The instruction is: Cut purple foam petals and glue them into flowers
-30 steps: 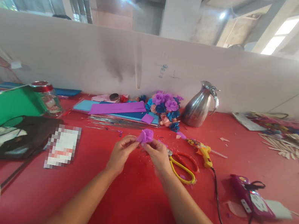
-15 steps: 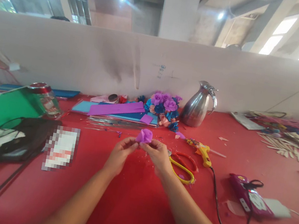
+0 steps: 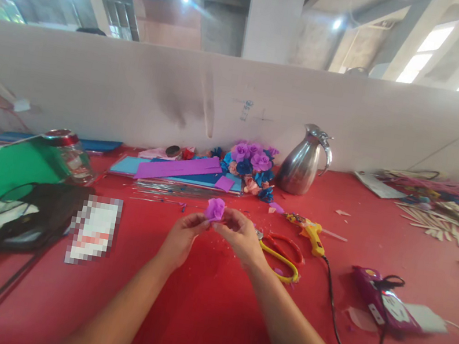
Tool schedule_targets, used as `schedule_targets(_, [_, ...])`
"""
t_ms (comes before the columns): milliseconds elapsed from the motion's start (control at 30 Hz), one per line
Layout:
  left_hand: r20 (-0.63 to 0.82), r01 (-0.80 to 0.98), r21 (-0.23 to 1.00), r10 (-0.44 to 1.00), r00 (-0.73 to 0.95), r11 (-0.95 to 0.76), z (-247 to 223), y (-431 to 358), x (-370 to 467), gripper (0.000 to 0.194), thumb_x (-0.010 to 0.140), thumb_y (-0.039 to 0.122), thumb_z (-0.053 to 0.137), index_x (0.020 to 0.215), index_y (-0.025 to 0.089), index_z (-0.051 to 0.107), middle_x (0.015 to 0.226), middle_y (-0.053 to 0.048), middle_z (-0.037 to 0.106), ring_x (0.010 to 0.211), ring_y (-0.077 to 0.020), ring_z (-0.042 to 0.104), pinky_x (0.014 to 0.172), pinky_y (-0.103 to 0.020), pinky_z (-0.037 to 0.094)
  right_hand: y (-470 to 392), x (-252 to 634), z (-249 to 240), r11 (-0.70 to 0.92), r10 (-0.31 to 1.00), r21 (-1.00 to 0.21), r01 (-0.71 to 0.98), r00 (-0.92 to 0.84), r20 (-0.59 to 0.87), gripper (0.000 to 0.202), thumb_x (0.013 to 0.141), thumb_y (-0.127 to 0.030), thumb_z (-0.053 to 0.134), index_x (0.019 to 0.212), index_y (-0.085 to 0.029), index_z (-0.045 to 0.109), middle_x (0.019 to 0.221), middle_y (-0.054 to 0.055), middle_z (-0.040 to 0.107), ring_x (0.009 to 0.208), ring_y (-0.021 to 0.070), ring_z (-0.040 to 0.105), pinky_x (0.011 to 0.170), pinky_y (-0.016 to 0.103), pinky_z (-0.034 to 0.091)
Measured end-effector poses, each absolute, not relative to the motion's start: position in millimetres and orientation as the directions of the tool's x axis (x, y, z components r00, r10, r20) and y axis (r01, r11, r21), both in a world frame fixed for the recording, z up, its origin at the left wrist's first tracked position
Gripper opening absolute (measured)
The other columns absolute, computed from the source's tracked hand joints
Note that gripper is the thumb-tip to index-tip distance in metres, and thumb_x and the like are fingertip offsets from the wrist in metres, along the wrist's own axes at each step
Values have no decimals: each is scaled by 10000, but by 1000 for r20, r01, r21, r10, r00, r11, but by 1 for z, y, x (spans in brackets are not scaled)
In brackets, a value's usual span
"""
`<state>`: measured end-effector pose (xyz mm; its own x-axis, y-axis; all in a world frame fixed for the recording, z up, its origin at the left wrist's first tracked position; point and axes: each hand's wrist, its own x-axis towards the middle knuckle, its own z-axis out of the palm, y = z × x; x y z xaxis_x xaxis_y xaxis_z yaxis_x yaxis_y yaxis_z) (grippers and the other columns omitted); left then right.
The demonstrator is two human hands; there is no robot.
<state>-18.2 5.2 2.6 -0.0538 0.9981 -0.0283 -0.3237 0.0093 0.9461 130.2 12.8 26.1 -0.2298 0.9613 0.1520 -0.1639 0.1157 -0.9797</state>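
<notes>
Between my hands, over the middle of the red table, is a small purple paper flower [image 3: 215, 209]. My left hand [image 3: 181, 238] pinches it low on its left side, thumb against fingers. The fingers of my right hand [image 3: 244, 237] are closed at the flower's lower right edge. Just right of that hand lie scissors [image 3: 284, 264] with red and yellow handles, their blades partly hidden by the hand. Beyond the flower stands a bunch of finished paper flowers [image 3: 252, 164] in purple, blue and pink.
A yellow glue gun [image 3: 313, 237] lies right, its cord running to a purple power strip [image 3: 387, 304]. A steel jug [image 3: 302, 163] stands behind. Purple paper strips [image 3: 181, 167] lie on blue sheets. Left are a jar [image 3: 73, 156] and a dark bag [image 3: 40, 222].
The purple flower has turned and shifted slightly left in my fingers. Both hands keep hold of it, and the things on the table lie where they were.
</notes>
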Motion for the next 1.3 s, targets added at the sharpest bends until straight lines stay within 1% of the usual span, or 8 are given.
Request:
schedule_targets(167, [-5, -198, 980, 993, -120, -19, 0, 6, -18, 151, 590, 280, 773, 681, 181, 705, 670, 11, 661, 695, -131, 545, 757, -258, 381, 12, 137, 37, 150, 981, -968, -201, -91, 170, 257, 705, -379, 645, 875, -186, 640, 698, -10, 619, 630, 129, 534, 601, 246, 387])
schedule_targets(400, [60, -41, 997, 985, -160, -67, -4, 7, -19, 137, 622, 277, 729, 729, 193, 725, 709, -8, 690, 742, -166, 576, 788, -287, 396, 19, 137, 32, 104, 994, -972, -209, -19, 110, 162, 638, -338, 657, 652, -177, 651, 607, -7, 625, 596, 130, 528, 609, 255, 386])
schedule_targets(533, [61, -62, 996, 986, -156, -72, -4, 9, -20, 126, 623, 258, 718, 732, 196, 723, 725, -1, 693, 753, -161, 577, 812, -288, 394, 20, 138, 31, -44, 998, -947, -318, -61, -26, 158, 612, -336, 666, 621, -179, 658, 580, -9, 621, 576, 120, 536, 571, 238, 374])
schedule_targets(633, [74, -115, 990, 990, -123, -88, -3, 9, -20, 133, 633, 245, 709, 754, 193, 726, 737, -3, 695, 778, -160, 580, 838, -287, 392, 19, 138, 33, -197, 979, -871, -450, -134, -153, 199, 570, -336, 703, 654, -159, 666, 591, 1, 629, 558, 107, 543, 536, 220, 359])
schedule_targets(733, [90, -173, 979, 988, -123, -111, -2, 8, -20, 106, 623, 233, 720, 722, 195, 717, 712, 8, 682, 748, -147, 569, 812, -274, 399, 19, 138, 33, -268, 962, -807, -526, -188, -197, 209, 538, -302, 727, 660, -148, 657, 589, 4, 629, 554, 99, 548, 520, 209, 358])
schedule_targets(933, [100, -203, 971, 987, -124, -124, 0, 8, -20, 100, 619, 235, 741, 710, 200, 719, 716, 7, 683, 743, -147, 572, 810, -284, 408, 16, 137, 35, -267, 957, -779, -568, -254, -142, 137, 533, -206, 713, 646, -161, 651, 602, -12, 625, 560, 91, 541, 538, 203, 386])
schedule_targets(1133, [103, -201, 971, 985, -137, -129, -2, 9, -20, 129, 633, 233, 735, 757, 198, 725, 757, -4, 698, 779, -157, 583, 842, -301, 405, 14, 136, 37, -214, 959, -791, -574, -276, -59, 250, 488, -105, 610, 719, -172, 677, 693, -8, 651, 605, 92, 544, 569, 203, 375])
schedule_targets(1300, [89, -196, 973, 983, -158, -120, -3, 9, -21, 127, 637, 226, 735, 763, 205, 726, 770, 4, 699, 784, -152, 580, 843, -291, 403, 19, 136, 27, -205, 977, -849, -486, -154, -148, 188, 493, -145, 571, 664, -173, 645, 674, -4, 651, 584, 96, 523, 559, 215, 338])
